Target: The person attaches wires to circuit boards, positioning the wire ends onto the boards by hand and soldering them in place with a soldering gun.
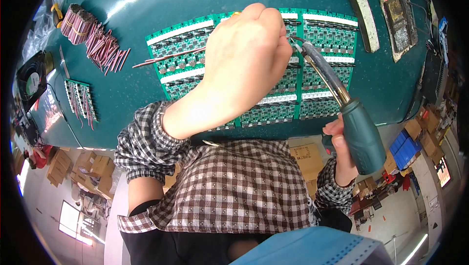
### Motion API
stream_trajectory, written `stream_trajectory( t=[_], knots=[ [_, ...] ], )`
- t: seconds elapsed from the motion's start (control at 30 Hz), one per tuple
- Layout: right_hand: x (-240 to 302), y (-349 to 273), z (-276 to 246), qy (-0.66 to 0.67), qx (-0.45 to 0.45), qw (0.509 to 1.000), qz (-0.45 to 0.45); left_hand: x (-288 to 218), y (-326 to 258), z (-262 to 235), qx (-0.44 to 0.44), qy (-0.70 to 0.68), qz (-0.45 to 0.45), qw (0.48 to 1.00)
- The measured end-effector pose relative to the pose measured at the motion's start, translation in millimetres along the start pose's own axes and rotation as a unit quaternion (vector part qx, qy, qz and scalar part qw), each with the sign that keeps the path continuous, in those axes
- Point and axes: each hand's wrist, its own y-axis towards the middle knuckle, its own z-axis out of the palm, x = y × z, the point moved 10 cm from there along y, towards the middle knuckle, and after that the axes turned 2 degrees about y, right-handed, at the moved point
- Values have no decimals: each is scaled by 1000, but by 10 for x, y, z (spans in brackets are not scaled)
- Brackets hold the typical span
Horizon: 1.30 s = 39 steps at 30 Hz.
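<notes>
Green circuit boards point(322, 86) lie joined in a panel on the table, with rows of white connectors and small parts. Over the panel's middle, my left hand point(246, 57) is closed, pinching red and dark wires point(173, 57) whose loose ends stick out to the left. Its fingertips and the wires' front ends are hidden behind the hand. My right hand point(343, 150) grips a soldering iron point(364, 135) by its dark green handle. The iron's metal shaft slants up and left, its tip right beside my left fingers, close above the boards.
On the left lie bundled wires point(75, 24), a pile of loose wires point(107, 52), a small board with wires attached point(80, 100) and a black fan point(33, 80). A long pale strip point(360, 11) and a solder-stained metal tray point(399, 23) lie at right. Cardboard boxes point(95, 169) stand below.
</notes>
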Motion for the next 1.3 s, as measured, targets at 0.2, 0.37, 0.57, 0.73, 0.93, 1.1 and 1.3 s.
stream_trajectory(
  t=[0.2,0.37,0.57,0.73,0.93,1.1,1.3],
  knots=[
    [-28,-6,-5,3,-1,1000,0,3,-7,5,0,2,0,1000],
    [-10,-17,-41,6,-18,1000,-7,-2,-2,-1,-1,3,-1,1000],
    [97,-14,-24,-2,5,999,-41,-7,0,-3,0,-1,2,1000],
    [44,-32,-39,-5,-3,1000,-20,-2,-4,2,4,-1,-7,1000],
    [28,-11,-16,24,-18,1000,4,5,-8,-1,4,19,-4,1000],
    [0,-26,-26,30,-12,999,-2,-1,-18,0,-7,14,-4,1000],
    [-5,-29,-16,29,-5,1000,-10,-10,-25,-5,-22,17,-5,1000]
  ],
)
